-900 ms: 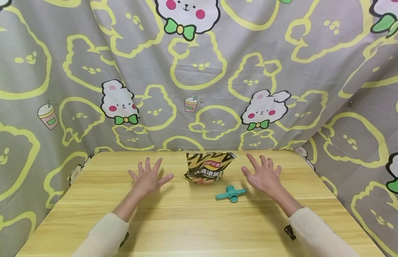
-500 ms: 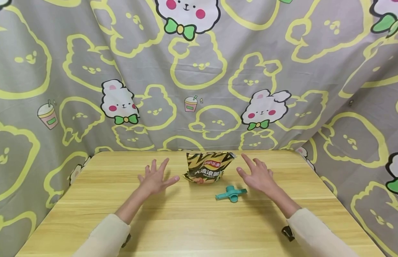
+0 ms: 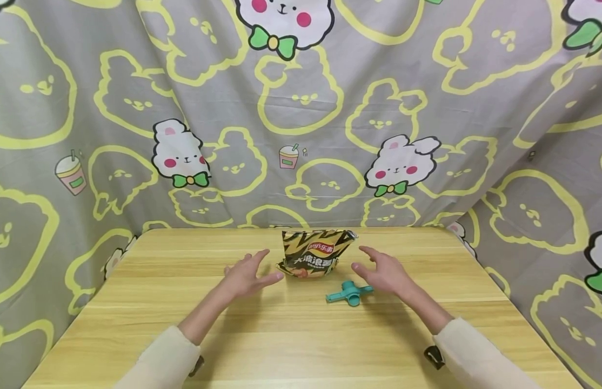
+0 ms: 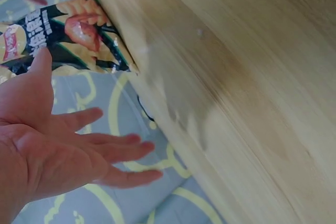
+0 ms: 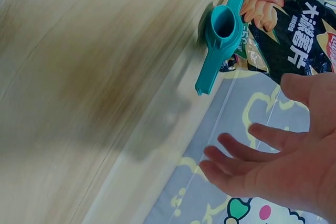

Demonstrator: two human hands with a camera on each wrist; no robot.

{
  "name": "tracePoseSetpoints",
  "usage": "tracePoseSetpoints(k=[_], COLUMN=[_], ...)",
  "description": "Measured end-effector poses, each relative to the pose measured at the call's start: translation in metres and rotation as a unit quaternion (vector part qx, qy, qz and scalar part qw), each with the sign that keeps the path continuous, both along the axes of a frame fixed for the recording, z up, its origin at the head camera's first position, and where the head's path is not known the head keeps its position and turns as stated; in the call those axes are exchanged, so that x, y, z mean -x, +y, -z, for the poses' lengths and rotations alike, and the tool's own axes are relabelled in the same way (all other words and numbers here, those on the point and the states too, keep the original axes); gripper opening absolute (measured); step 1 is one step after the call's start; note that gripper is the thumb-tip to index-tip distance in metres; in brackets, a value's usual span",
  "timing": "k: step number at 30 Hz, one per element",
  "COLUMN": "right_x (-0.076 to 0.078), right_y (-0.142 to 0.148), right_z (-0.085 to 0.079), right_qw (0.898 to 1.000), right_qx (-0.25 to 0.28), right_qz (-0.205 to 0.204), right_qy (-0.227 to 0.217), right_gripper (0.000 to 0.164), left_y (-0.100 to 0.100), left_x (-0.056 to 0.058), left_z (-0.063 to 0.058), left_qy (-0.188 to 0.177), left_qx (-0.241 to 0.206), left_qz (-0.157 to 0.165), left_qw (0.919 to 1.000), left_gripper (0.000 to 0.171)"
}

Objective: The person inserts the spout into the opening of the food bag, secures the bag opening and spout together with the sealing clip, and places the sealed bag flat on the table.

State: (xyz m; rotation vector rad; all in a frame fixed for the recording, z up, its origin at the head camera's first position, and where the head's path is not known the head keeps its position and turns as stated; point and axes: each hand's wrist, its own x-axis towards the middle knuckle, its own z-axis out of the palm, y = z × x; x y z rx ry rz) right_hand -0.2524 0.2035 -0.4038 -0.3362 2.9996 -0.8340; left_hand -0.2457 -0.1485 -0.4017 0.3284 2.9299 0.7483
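A black and gold bag of potato chips [image 3: 310, 256] stands upright near the back of the table. In front of it, slightly to the right, lies a teal bag clip [image 3: 350, 293] with a round spout in its middle. My left hand [image 3: 245, 278] hovers left of the bag, thumb pointing toward it and fingers spread. On the other side my right hand [image 3: 386, 273] is held above the table, just behind and right of the clip, with its fingers extended. Both palms face inward, and neither hand holds anything. The right wrist view shows the clip's round opening [image 5: 223, 22] close up.
The wooden table [image 3: 291, 346] reaches back to a grey curtain [image 3: 301, 135] printed with yellow outlines and white cartoon animals. More curtain hangs along both sides. Dark wrist-worn pieces show under the cream sleeves [image 3: 157, 359].
Both hands have moved inward toward the chip bag, the left going right and the right going left, and both have come slightly nearer the front. The bag and clip stay put.
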Motion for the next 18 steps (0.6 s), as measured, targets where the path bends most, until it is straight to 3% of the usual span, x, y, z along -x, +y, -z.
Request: tracePoseSetpoints(k=[6,11,18], right_x=[-0.002,0.000,0.000], right_y=[-0.001,0.001,0.005], right_z=[-0.001,-0.001,-0.001], right_qw=[1.000,0.999,0.997], right_qx=[0.010,0.002,0.003], right_qz=[-0.006,-0.014,-0.031], right_qy=[-0.026,-0.044,-0.071], right_gripper=[0.055,0.049,0.043], left_y=[0.004,0.008,0.013], left_x=[-0.001,-0.002,-0.003], left_z=[-0.001,-0.001,-0.001], left_qy=[-0.009,-0.018,-0.035], left_qx=[-0.028,-0.025,-0.039], left_qz=[0.024,0.040,0.045], left_qw=[0.9993,0.9987,0.9976], left_gripper=[0.079,0.068,0.060])
